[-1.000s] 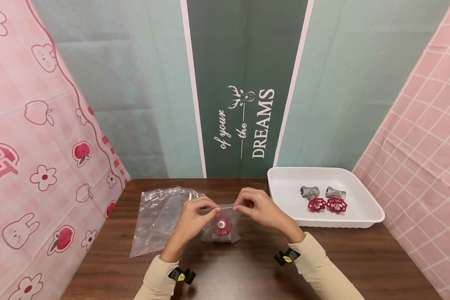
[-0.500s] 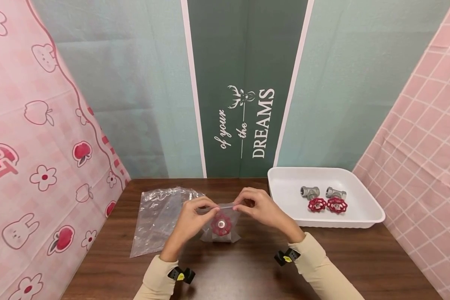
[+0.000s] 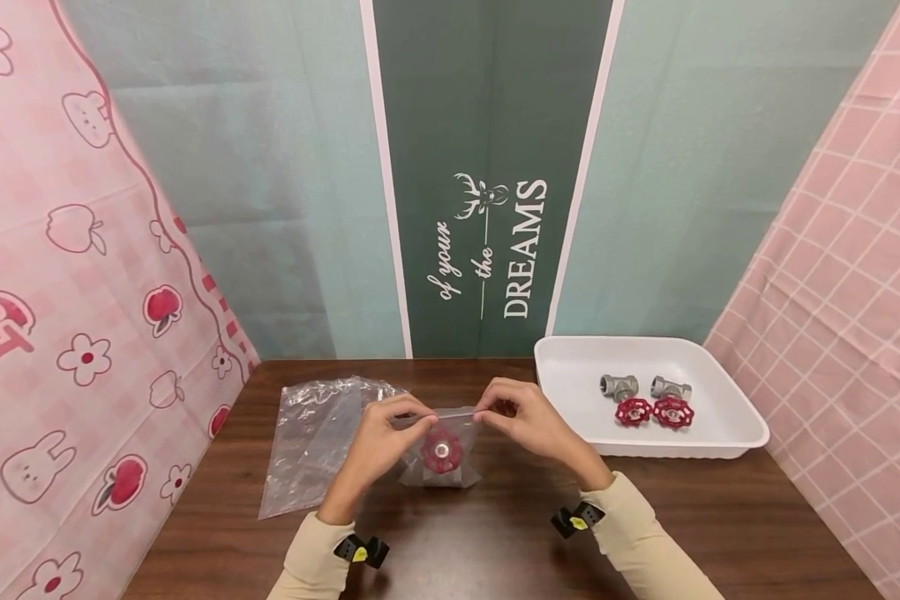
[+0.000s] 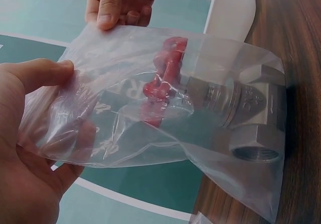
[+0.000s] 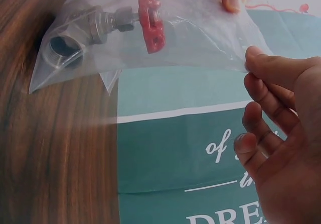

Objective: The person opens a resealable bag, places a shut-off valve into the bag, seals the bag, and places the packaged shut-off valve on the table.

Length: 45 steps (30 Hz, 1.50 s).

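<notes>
Left hand (image 3: 387, 435) pinches the bag (image 3: 461, 435), partly hiding loose clear plastic (image 3: 311, 446).

White lettering (image 3: 526, 250) — "of your", "the", "DREAMS" — running sideways, on a dark green backdrop panel (image 3: 487, 100)

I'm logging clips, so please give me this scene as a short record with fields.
Held bag: clear plastic
Left hand: pinches bag's top
Right hand: pinches bag's top corner
Bagged valve: grey metal body, red handwheel toward bag top
White tray: right side, two more valves
Loose plastic: clear, lying at left
Table: brown, wood-grained
</notes>
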{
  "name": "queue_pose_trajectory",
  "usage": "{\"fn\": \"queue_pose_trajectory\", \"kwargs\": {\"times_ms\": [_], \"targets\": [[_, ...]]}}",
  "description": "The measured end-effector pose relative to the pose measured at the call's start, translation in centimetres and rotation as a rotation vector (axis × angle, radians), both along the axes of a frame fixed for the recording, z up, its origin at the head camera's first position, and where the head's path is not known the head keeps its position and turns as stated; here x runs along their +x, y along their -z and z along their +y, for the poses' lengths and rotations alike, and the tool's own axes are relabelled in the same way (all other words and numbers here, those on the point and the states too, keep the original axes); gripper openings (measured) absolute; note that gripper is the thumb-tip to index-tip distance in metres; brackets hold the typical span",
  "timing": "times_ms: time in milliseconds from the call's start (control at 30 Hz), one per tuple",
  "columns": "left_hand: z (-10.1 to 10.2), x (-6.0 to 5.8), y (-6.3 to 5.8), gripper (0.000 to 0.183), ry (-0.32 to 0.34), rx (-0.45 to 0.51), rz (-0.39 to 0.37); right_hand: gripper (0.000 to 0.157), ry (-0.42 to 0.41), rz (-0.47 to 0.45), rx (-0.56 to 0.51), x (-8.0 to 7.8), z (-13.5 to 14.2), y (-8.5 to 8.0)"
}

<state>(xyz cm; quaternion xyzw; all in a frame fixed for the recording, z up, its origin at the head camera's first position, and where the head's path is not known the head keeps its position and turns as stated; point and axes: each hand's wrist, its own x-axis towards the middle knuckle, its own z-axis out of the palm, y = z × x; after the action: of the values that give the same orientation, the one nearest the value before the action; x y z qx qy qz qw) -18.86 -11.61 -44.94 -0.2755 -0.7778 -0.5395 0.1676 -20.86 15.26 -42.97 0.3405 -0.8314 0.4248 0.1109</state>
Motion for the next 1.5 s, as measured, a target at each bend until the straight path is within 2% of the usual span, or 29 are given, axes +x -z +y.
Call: {"fn": "queue_pose_trajectory", "kwargs": {"times_ms": [233, 367, 567, 667, 733, 800, 900, 1033, 1167, 1300, 1500], "targets": [[0.0, 0.0, 0.0, 0.007, 0.001, -0.002, -0.017, 0.015, -0.015, 0.072, -0.051, 0.0, -0.2, 0.3], [-0.1, 0.0, 0.1, 0.003, -0.002, -0.003, -0.045, 0.015, 0.000, 0.069, -0.044, 0.1, -0.3, 0.2], [-0.9, 0.0, 0.8, 0.028, 0.016, 0.040, -0.145, 0.009, 0.039, 0.035, -0.041, 0.1, -0.1, 0.4], [-1.4, 0.0, 1.4, 0.036, 0.024, 0.008, -0.220, 0.004, 0.047, 0.019, -0.061, 0.0, 0.0, 0.8], [-1.7, 0.1, 1.9, 0.042, 0.056, -0.016, -0.295, 0.008, 0.047, 0.006, -0.075, 0.0, 0.0, 1.1], [-1.9, 0.1, 2.4, 0.049, 0.115, -0.026, -0.373, 0.008, 0.048, -0.001, -0.088, 0.0, 0.1, 1.3], [-2.1, 0.1, 3.4, 0.058, 0.219, -0.022, -0.441, 0.005, 0.043, -0.012, -0.108, 0.1, 0.1, 1.5], [-2.0, 0.2, 4.4, 0.059, 0.272, -0.032, -0.461, 0.008, 0.040, -0.017, -0.133, 0.2, 0.1, 1.9], [-1.9, 0.3, 4.8, 0.054, 0.290, -0.027, -0.459, 0.013, 0.028, -0.035, -0.145, 0.3, 0.0, 2.7], [-1.9, 0.3, 4.8, 0.050, 0.275, -0.024, -0.456, 0.030, 0.005, -0.106, -0.117, 0.5, -0.3, 4.4], [-1.8, 0.3, 4.9, 0.049, 0.221, -0.023, -0.488, 0.063, -0.049, -0.370, -0.051, 1.3, -1.5, 7.2]]}}
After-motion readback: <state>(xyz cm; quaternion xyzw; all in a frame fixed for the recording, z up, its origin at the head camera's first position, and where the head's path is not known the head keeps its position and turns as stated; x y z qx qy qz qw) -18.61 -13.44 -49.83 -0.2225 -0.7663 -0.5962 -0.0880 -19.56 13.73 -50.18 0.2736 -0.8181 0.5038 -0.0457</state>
